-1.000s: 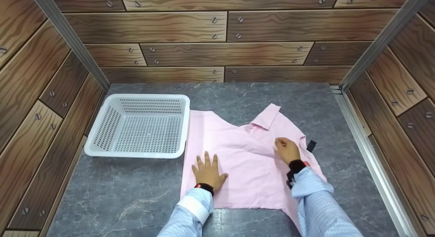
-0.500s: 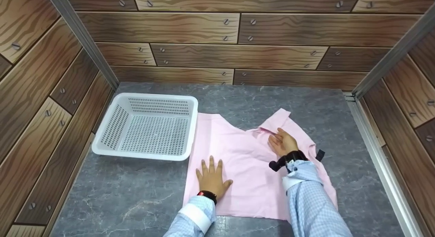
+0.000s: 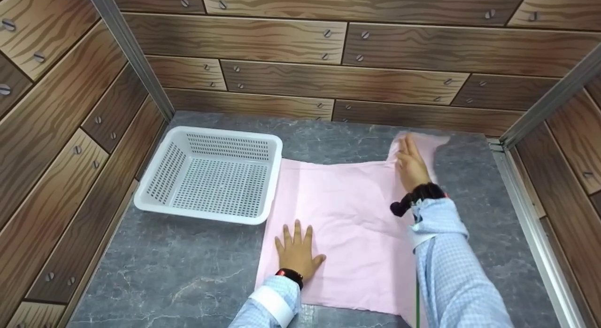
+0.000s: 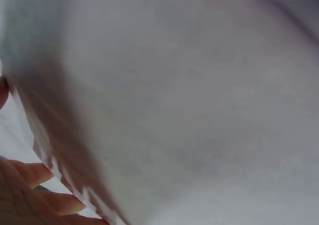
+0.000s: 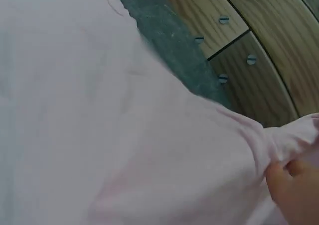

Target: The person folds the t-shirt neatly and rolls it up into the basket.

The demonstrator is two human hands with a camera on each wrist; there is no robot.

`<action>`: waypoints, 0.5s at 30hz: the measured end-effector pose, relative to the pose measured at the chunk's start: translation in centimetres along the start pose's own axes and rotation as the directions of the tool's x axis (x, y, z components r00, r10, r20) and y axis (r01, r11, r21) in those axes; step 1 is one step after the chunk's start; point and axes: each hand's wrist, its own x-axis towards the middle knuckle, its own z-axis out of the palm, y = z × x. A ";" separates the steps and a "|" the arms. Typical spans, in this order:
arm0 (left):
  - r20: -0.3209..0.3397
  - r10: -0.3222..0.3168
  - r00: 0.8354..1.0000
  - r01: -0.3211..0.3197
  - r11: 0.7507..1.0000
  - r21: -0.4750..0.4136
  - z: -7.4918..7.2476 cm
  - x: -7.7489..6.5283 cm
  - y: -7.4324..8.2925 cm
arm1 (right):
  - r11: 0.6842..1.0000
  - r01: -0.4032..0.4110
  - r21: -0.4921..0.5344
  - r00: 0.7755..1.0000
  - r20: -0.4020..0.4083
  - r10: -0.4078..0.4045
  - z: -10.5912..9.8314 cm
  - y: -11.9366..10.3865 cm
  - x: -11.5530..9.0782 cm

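Observation:
A pink collared shirt (image 3: 347, 220) lies spread and partly folded, with soft wrinkles across its middle. My left hand (image 3: 296, 256) rests palm down on its lower left part, fingers straight and spread. In the left wrist view pink cloth takes up most of the picture, with fingertips (image 4: 60, 203) along its edge. At the far right corner my right hand (image 3: 412, 166) pinches the shirt, and the collar end flares out blurred beyond the fingers. The right wrist view shows that cloth (image 5: 199, 150) bunched and pulled taut at the fingers (image 5: 279, 180). My right forearm hides the shirt's right edge.
A white perforated plastic basket (image 3: 275, 187) stands left of the shirt, close against its edge. The grey marbled tabletop (image 3: 197, 267) is bounded by wood-patterned walls (image 3: 263, 74) at the back and both sides. A metal rail (image 3: 521, 215) runs along the right side.
My right hand has gone from over the shirt to its collar and drawn it toward the back, straightening the shirt's far edge. The left hand has stayed flat in place. The camera view has shifted slightly.

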 end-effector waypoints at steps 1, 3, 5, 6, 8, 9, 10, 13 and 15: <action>-0.003 0.001 1.000 -0.001 1.000 0.005 0.1 0.0 0.0 | 0.979 0.035 -0.203 0.998 0.054 -0.024 0.2 -0.5 0.1; -0.008 0.003 1.000 -0.003 1.000 0.009 0.2 0.0 -0.1 | 0.819 0.117 -0.562 0.989 0.137 -0.047 0.4 -0.7 -0.1; -0.003 0.002 1.000 -0.002 1.000 0.007 0.1 -0.1 -0.1 | 0.565 0.155 -0.810 0.987 0.146 -0.061 0.1 0.3 -0.8; -0.001 0.002 1.000 -0.002 1.000 0.005 0.1 -0.1 -0.1 | 0.437 0.159 -0.885 0.987 0.145 -0.065 -0.3 1.1 -1.2; 0.005 0.001 1.000 -0.001 1.000 0.002 0.1 -0.1 -0.1 | 0.253 0.148 -0.956 0.988 0.133 -0.076 -1.1 2.6 -2.7; 0.008 0.001 1.000 -0.001 1.000 0.000 0.2 -0.2 -0.1 | 0.186 0.129 -0.974 0.990 0.116 -0.081 -1.6 3.3 -3.4; 0.008 0.001 1.000 -0.001 1.000 0.000 0.2 -0.2 -0.1 | 0.133 0.112 -0.985 0.991 0.102 -0.082 -2.1 3.9 -4.1; -0.001 0.002 1.000 -0.002 1.000 -0.011 0.3 -0.2 -0.2 | 0.020 0.080 -0.997 0.991 0.077 -0.105 -3.9 5.2 -6.0; 0.000 -0.001 1.000 0.001 1.000 -0.020 0.4 -0.3 -0.2 | -0.029 0.086 -0.996 0.988 0.089 -0.129 -5.1 5.8 -6.9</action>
